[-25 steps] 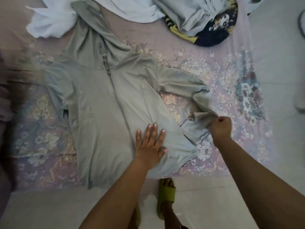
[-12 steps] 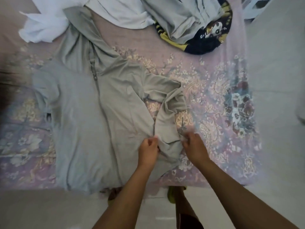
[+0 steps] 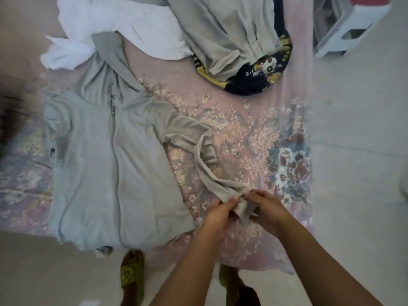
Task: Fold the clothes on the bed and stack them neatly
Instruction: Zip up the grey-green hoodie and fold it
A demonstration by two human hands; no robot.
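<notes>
Both hands work on the sleeve cuff

The left hand (image 3: pixel 217 214) and right hand (image 3: pixel 266 206) pinch the cuff (image 3: pixel 241 209) of the grey hoodie (image 3: pixel 114 168) between curled fingers, probably to straighten it; the body lies flat on the bed (image 3: pixel 242 129), left of the fingers.

Four garments, as far as the pile shows: one hoodie (image 3: pixel 114 164), three heaped (image 3: pixel 223 34); two hands (image 3: pixel 218 215); two slippers (image 3: pixel 130 277).
</notes>
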